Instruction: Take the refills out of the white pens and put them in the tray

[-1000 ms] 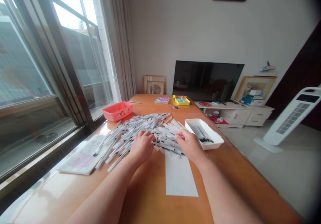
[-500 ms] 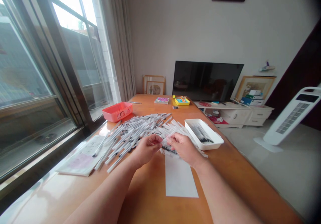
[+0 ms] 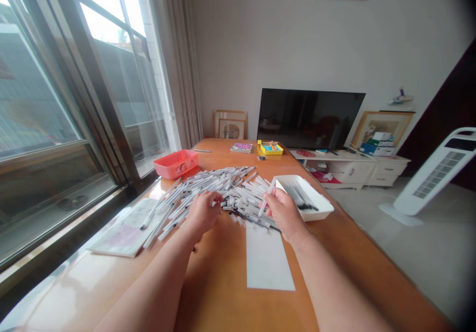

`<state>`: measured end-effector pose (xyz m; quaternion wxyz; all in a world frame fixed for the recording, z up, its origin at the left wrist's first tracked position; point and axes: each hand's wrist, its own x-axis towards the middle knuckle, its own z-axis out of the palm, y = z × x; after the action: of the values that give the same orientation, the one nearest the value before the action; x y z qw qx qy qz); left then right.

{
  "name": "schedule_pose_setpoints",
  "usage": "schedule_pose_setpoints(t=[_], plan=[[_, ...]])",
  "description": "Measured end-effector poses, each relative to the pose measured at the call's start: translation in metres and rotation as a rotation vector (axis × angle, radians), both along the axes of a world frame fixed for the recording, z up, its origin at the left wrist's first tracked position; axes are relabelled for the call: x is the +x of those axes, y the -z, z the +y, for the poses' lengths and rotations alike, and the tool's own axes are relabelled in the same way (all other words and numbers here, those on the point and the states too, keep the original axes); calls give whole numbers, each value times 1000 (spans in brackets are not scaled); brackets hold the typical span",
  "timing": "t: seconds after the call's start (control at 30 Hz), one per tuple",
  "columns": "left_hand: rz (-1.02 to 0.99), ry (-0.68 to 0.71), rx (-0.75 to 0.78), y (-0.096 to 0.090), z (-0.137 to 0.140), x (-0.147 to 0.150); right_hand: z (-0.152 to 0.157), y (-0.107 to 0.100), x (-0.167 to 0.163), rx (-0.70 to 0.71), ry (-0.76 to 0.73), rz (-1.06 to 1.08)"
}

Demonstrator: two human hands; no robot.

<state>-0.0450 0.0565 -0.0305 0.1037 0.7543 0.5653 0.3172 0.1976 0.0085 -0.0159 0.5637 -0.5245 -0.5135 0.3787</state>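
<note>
My right hand (image 3: 285, 215) pinches a translucent white pen barrel (image 3: 267, 196), tilted with its upper end to the right, beside the white tray. My left hand (image 3: 204, 213) is closed with curled fingers at the near edge of the pile of pens (image 3: 211, 179); whatever its fingertips hold is too small to make out. Small white and black pen parts (image 3: 241, 205) lie between my hands. Below them a white sheet of paper (image 3: 269, 265) rests flat on the table. The white tray (image 3: 324, 215) contains several thin dark-tipped refills (image 3: 300, 196).
A red plastic basket (image 3: 174, 167) stands behind the pile at left. At the left lies a booklet (image 3: 119, 237) with pens across its edge. Farther back are a colourful book (image 3: 241, 148) and a yellow box (image 3: 271, 148). The wooden table's (image 3: 372, 267) right edge slopes down past the tray.
My hands have moved apart: the right went rightward with the pen barrel, now more upright, while the left drew back left to the pile. The small parts between them are uncovered.
</note>
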Motion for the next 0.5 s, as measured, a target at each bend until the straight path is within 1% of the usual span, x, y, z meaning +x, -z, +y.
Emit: schedule_pose_setpoints(t=[0.07,0.13,0.33,0.5], plan=[[124,-17,47,1,0,-3,-1,-2,-1,6,11,-22],[190,-4,53,1,-3,-1,-3,-5,-3,8,12,-37],[238,80,71,2,-9,9,-9,-13,-8,-16,5,-43],[282,92,69,3,-8,11,-10,-15,-9,-29,7,-38]])
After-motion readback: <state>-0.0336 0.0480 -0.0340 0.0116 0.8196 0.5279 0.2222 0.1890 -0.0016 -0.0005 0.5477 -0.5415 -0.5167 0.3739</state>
